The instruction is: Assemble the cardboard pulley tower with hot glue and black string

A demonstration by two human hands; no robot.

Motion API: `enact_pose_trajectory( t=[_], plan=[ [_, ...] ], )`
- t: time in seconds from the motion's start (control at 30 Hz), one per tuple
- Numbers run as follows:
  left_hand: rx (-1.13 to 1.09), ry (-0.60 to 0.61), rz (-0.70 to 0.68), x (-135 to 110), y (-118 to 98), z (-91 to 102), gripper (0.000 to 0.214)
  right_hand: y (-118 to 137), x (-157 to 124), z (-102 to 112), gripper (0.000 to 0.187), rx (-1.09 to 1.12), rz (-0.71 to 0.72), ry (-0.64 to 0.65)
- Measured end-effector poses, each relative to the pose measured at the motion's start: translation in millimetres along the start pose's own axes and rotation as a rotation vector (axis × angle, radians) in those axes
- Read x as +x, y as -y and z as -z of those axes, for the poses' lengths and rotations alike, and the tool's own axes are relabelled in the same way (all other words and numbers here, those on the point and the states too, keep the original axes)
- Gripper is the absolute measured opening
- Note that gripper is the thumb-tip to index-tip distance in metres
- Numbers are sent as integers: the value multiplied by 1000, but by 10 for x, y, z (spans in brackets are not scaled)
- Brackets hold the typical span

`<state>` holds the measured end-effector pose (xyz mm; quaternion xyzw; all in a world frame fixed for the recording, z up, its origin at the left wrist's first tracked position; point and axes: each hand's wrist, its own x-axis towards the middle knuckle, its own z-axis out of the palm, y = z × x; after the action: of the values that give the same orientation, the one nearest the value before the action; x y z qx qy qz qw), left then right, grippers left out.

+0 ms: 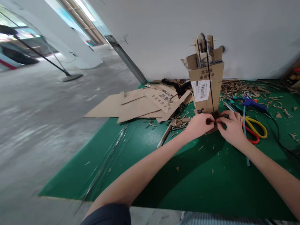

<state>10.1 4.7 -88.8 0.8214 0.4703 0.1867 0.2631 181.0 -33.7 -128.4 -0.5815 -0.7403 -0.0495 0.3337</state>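
Observation:
A tall cardboard tower stands upright on the green table, with a white barcode label on its front. On top, a pulley wheel sits between cardboard uprights. From the wheel a black cord runs down the front to my fingers. My left hand pinches at the cord's lower end. Facing it, my right hand is closed in a pinch at the same spot, fingertips almost touching the left ones. A small dark brown cardboard piece shows just behind the fingertips, partly hidden by them.
Flat cardboard sheets overhang the table's left edge. Yellow-and-red-handled scissors and a blue glue gun with its cable lie right of my right hand. Cardboard scraps line the wall. The green table carries small offcuts.

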Motion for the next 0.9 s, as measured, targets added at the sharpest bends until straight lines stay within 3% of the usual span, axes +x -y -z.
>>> enact_pose_trajectory(
  t=[0.9],
  plan=[
    [38,-27,-6,-19,28,-51,17,41,3,-14,15,-34,5,1]
  ],
)
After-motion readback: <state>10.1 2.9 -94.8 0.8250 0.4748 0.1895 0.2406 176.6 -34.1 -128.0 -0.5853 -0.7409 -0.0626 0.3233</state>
